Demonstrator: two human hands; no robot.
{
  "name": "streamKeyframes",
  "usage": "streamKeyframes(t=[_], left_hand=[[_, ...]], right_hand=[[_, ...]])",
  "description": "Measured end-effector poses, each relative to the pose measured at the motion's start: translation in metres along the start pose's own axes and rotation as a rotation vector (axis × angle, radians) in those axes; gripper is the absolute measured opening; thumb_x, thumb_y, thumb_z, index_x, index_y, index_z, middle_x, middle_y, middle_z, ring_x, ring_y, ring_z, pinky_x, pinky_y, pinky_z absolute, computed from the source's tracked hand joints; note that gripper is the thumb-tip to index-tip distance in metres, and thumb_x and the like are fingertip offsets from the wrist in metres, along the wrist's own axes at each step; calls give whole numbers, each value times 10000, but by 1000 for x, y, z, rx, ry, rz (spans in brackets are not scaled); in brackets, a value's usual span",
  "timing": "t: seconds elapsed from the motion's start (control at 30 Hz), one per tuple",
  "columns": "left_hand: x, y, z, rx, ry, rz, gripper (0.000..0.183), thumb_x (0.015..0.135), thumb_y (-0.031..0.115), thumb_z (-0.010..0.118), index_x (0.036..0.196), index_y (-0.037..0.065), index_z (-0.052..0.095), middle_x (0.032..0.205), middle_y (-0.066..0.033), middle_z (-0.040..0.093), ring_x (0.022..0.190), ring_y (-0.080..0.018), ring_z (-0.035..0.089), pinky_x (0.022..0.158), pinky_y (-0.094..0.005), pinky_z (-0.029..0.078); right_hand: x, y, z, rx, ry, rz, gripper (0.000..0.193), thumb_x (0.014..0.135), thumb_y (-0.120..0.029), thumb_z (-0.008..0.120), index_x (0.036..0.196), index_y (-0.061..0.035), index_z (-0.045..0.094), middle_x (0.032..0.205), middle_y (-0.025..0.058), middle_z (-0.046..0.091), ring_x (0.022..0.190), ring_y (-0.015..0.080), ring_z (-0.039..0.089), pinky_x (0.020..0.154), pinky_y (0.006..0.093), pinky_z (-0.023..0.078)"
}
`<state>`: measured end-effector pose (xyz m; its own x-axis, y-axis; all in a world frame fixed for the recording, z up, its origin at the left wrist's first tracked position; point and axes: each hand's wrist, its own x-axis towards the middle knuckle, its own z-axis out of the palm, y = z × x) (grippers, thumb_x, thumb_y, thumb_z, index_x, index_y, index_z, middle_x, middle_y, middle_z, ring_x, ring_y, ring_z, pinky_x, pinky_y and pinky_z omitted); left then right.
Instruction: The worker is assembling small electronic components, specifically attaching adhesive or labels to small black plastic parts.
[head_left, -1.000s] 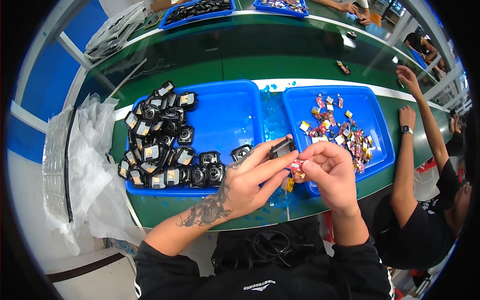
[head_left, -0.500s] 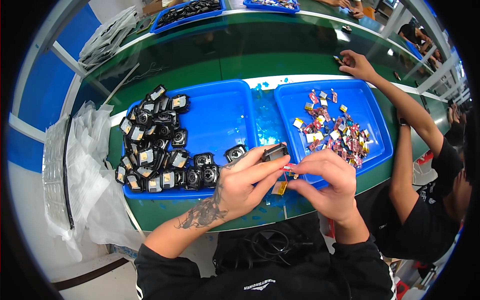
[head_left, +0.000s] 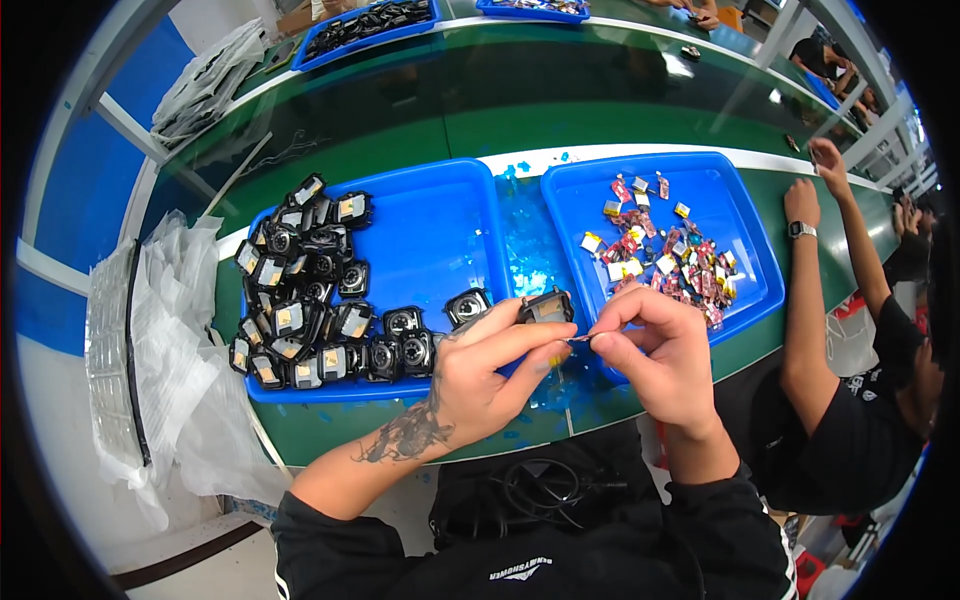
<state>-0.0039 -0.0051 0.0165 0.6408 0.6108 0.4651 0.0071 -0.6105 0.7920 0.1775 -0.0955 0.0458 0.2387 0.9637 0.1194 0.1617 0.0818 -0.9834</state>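
**Your two hands (head_left: 490, 365) meet over a small board**

Half a second ago the small board (head_left: 578, 339) showed you its red face; now it is a thin, edge-on strip in the gap between the trays. The yellow piece (head_left: 557, 357) that hung in plain sight below it is now mostly hidden behind your left thumb. Your left fingers are closed around a black casing (head_left: 546, 307), its grey face turned upward, with thumb and forefinger against the board's near end. Your right hand (head_left: 660, 355) pinches the other end between thumb and index fingertip. On your right, the co-worker's hand (head_left: 828, 168) has drawn back from the green belt.

The left tray (head_left: 430, 240), smooth blue plastic with rounded corners, bears a heap of similar casings (head_left: 290, 318): squarish, glossy black, some showing round dark centres, others pale flat patches. The right tray (head_left: 580, 215) holds scattered red boards and silvery, yellow-edged blocks (head_left: 625, 270). Shiny blue scraps (head_left: 528, 262) litter the green tabletop (head_left: 300, 425) between them; crinkled translucent sheeting (head_left: 180, 350) droops at far left.
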Motion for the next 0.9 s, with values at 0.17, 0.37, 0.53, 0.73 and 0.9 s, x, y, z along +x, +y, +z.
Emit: streamKeyframes(t=[0.17,0.37,0.53,0.73,0.9], left_hand=[[-2,0,5,-534,-39,-425,186,913,-30,599,1079,-69,672,1150,-152,633,1028,-175,636,848,-283,551],[1,2,8,-849,-7,-459,344,928,-22,568,1270,-52,558,1153,-113,634,1033,-162,639,895,-267,537],[2,0,8,-845,-14,-407,415,937,-67,509,1350,-48,474,1269,-143,574,1126,-171,596,944,-280,516],[1,8,6,-818,19,-430,521,944,-59,487,1439,21,346,1283,-157,561,1145,-182,588,895,-292,543],[1,4,3,-841,35,-488,683,917,-64,534,1490,61,182,1356,-208,492,1147,-221,587,860,-303,564]], right_hand=[[1,10,1,200,-66,67,127,842,0,696,946,11,624,875,39,613,794,80,603,627,195,497],[3,7,17,-32,65,-62,224,811,42,712,994,5,589,875,44,620,773,66,596,650,186,483],[4,16,20,-65,89,-52,297,799,41,720,1040,-10,555,884,38,622,741,56,583,623,179,476],[8,15,33,-161,156,-101,364,786,45,717,1105,-12,551,908,38,623,743,68,580,616,195,485],[16,16,32,-264,55,-187,426,787,46,706,1181,-28,560,918,34,613,814,94,604,677,236,515]])
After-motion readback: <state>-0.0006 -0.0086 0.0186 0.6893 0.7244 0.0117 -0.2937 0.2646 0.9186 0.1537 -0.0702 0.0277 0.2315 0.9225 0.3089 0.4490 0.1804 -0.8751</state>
